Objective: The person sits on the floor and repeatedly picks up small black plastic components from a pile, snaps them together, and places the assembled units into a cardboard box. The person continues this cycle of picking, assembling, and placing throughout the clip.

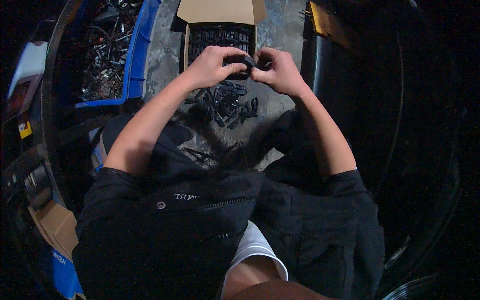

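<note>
Over the floor, between both hands: small black part (243, 65), dark and blocky, pinched from each side.
Left hand (212, 65) and right hand (279, 71) both closed on it, fingertips meeting. Below lies a loose pile (227, 104) of similar black pieces on grey concrete. Beyond, an open cardboard box (220, 30) packed with more. Blue bin (134, 55) of metal scrap at left.

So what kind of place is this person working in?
Probably a workshop or garage floor: a blue bin full of mixed metal hardware, an open cardboard box of small black parts, and more black parts piled on bare concrete.
</note>
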Available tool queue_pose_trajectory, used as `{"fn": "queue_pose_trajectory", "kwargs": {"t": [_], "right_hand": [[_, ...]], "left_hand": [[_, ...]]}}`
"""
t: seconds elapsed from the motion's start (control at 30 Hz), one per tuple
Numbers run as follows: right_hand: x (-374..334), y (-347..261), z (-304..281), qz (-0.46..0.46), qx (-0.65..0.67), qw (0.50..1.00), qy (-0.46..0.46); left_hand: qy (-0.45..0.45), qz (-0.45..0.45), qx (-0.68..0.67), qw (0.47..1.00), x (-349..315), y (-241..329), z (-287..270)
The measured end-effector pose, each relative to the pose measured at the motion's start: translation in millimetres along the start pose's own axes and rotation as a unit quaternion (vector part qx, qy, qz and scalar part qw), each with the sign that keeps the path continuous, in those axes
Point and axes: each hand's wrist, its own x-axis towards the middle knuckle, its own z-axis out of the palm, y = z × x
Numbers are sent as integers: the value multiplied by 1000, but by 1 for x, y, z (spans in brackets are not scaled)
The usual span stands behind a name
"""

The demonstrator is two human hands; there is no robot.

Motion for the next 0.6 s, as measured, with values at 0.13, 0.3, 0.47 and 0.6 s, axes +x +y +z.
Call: {"fn": "queue_pose_trajectory", "kwargs": {"t": [0.13, 0.3, 0.47, 0.6], "right_hand": [[0, -4, 3, -4, -16, 999, -38], [4, 14, 2, 25, 126, 992, -16], [10, 6, -7, 2, 170, 985, -19], [16, 19, 5, -27, 89, 996, 13]], "left_hand": [[-44, -26, -15, 999, -3, -7, 6], [41, -1, 7, 999, 4, -9, 3], [71, -36, -15, 997, 1, -10, 4], [69, -47, -25, 996, -3, -7, -2]]}}
